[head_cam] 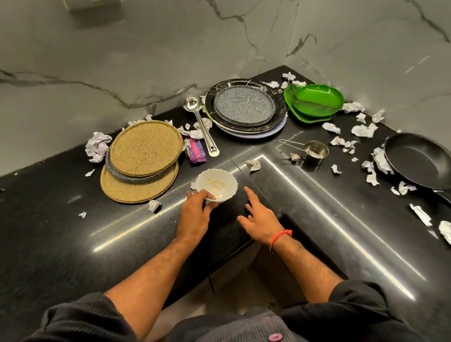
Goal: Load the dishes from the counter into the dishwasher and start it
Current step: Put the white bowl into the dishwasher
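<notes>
Bowl [216, 185] w/ gold plates [142, 160] left, paper scraps [252, 164] behind.

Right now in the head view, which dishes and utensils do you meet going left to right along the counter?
Gold plate stack → white bowl, held by the left hand → dark plate stack → steel measuring cup → black frying pan.

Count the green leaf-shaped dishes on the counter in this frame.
2. Both sit stacked in the back corner: the upper green dish rests on the lower green dish, right of the dark plate stack. A third beneath them cannot be ruled out.
</notes>
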Demonstrator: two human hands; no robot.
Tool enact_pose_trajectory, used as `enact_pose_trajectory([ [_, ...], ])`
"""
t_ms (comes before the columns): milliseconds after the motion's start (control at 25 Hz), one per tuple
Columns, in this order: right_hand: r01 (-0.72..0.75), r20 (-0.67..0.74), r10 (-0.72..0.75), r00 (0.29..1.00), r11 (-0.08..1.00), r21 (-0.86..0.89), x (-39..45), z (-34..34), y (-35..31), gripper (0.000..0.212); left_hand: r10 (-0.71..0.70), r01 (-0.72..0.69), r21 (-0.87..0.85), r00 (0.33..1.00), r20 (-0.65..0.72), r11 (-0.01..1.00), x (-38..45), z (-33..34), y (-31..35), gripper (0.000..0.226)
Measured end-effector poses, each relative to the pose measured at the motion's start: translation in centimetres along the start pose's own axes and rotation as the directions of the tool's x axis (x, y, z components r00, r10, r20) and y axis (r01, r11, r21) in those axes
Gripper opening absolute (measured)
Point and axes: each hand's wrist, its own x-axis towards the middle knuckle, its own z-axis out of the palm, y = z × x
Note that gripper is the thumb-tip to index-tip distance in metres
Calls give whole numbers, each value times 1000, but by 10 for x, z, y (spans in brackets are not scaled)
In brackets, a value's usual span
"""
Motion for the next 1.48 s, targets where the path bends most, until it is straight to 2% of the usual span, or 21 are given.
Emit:
enact_pose_trajectory([
  [160, 113, -143, -119, 983, 992, -49, -10, -8, -5, 99, 183, -177, -65, 977, 111, 982, -5, -12, 3, 22],
  [240, 158, -227, -167, 959, 986, -55, -19, -13, -4, 101, 254, -237, -110, 950, 180, 965, -5, -13, 13, 23],
  [400, 273, -395, -230, 890, 960, 57, -41, -19, -1, 82, 396, -322, -275, 875, 279, 906, -9, -13, 38, 19],
  [520, 301, -506, -243, 827, 953, 34, -68, -19, 6, 64, 422, -301, -363, 847, 324, 882, -15, -6, 50, 36],
  [680, 195, -679, -104, 726, 979, 60, -122, -20, 20, 53, 396, -189, -439, 801, 449, 878, -32, 18, 69, 70],
  [800, 132, -783, -28, 621, 989, 69, -173, -20, 40, 53, 412, -122, -486, 724, 553, 865, -59, 47, 87, 91],
  [960, 120, -866, 18, 500, 989, 90, -240, -14, 64, 51, 479, -102, -546, 627, 614, 832, -112, 78, 110, 84],
  [1120, 107, -925, 31, 379, 991, 77, -308, 1, 79, 54, 454, -71, -505, 559, 694, 860, -170, 93, 135, 73],
  [1280, 63, -944, 134, 302, 985, 160, -386, 18, 101, 55, 435, -91, -454, 501, 748, 886, -250, 105, 163, 68],
  [1360, 38, -954, 160, 255, 984, 175, -437, 29, 116, 54, 418, -81, -436, 485, 769, 896, -303, 112, 177, 72],
  [1400, 33, -950, 181, 256, 980, 195, -454, 34, 121, 53, 409, -88, -421, 478, 778, 903, -320, 115, 178, 76],
  [1480, 41, -946, 238, 220, 967, 253, -510, 51, 135, 49, 425, -140, -405, 415, 804, 903, -373, 123, 182, 82],
])
